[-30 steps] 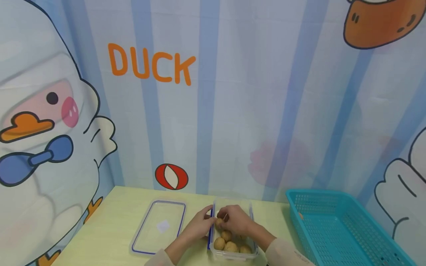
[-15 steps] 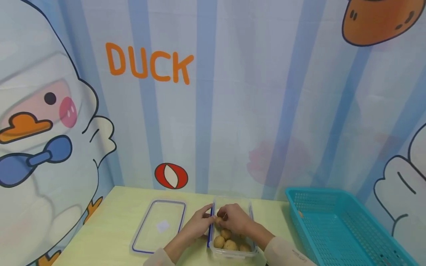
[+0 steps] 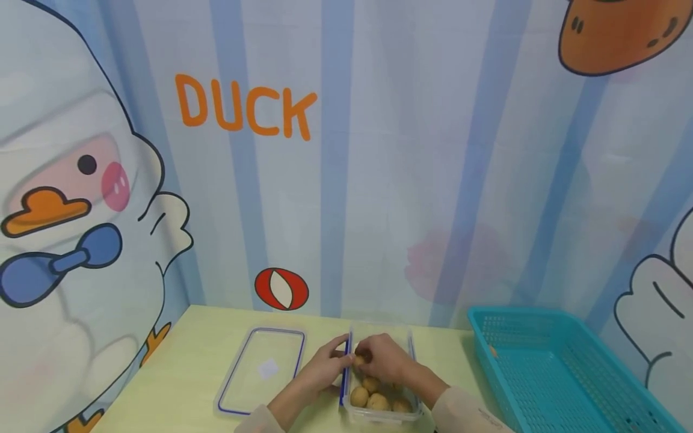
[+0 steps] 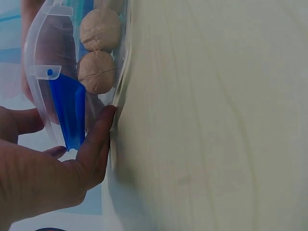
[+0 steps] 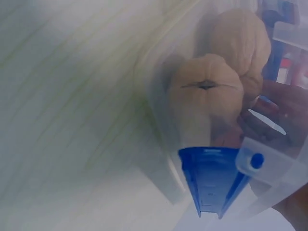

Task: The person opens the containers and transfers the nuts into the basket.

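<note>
A clear plastic food container (image 3: pixel 385 415) with blue side clips stands on the table and holds several walnuts (image 3: pixel 378 401), mostly at its near end. My left hand (image 3: pixel 325 365) grips the container's left wall. In the left wrist view, fingertips of the left hand (image 4: pixel 57 168) press low on the outside, beside a hanging blue clip (image 4: pixel 70 110). Reaching in from the right, my right hand (image 3: pixel 385 357) pinches a walnut (image 3: pixel 360 361) near the left wall. Through the cloudy plastic, the right wrist view shows two walnuts (image 5: pixel 207 89) and part of the right hand (image 5: pixel 286 113).
A clear lid (image 3: pixel 230 411) with a blue seal and a white label (image 3: pixel 267 369) lies left of the container. On the right stands a turquoise mesh basket (image 3: pixel 520 312) with a small orange bit at its left side. A printed curtain (image 3: pixel 373 180) hangs behind the table.
The right hand's fingers shift slightly over the walnut at the container's left wall. Both hands otherwise stay in place, and the head view moves a little.
</note>
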{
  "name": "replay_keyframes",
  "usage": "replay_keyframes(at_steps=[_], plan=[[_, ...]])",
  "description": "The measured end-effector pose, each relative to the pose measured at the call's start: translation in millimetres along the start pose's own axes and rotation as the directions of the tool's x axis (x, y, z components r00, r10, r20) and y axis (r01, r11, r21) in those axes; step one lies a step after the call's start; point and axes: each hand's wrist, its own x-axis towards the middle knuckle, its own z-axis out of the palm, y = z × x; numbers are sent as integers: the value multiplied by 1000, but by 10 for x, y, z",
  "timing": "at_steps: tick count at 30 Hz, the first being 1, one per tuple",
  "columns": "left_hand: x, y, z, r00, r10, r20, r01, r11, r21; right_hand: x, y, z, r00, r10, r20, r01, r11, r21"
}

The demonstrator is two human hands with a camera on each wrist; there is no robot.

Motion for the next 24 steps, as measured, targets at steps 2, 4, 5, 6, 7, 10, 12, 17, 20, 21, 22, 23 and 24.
replay_keyframes(at_steps=[2,4,5,6,7,10,12,17,20,21,22,23,24], plan=[[6,11,1,1000,-8,-4,8,1000,-7,0,5,-13,1000,1,7,-1,1000,12],[16,17,2,1000,-15,-9,15,1000,-13,0,7,-41,1000,0,13,-1,1000,19],[17,20,3,1000,-16,-9,16,1000,-15,-2,7,-61,1000,0,15,0,1000,19],[20,18,4,1000,-16,-8,16,1000,-19,-7,5,-87,1000,-2,17,2,1000,19],[23,15,5,1000,-17,-6,17,1000,-26,-14,0,-119,1000,-8,19,7,1000,16],[19,0,6,1000,-18,-3,18,999,-31,-47,-11,-240,999,-38,27,38,999,10],[10,-6,5,1000,-18,-3,18,999,-33,-81,-23,-349,998,-58,35,57,998,20],[11,-21,-14,1000,-30,1,30,999,-27,-210,-58,-697,997,-77,14,76,995,69],[14,-18,-27,1000,-25,7,25,999,-26,-330,-65,-926,997,-75,-10,75,992,106],[13,-14,-31,1000,-23,9,23,999,-28,-377,-58,-999,997,-75,-18,77,989,123],[9,-11,-33,1000,-21,11,21,999,-31,-427,-47,-1070,997,-75,-25,77,987,141],[4,-8,-34,1000,-20,13,20,999,-31,-479,-30,-1138,997,-70,-31,74,984,161],[-1,-5,-34,1000,-19,13,20,999,-31,-533,-3,-1201,998,-60,-36,65,983,174]])
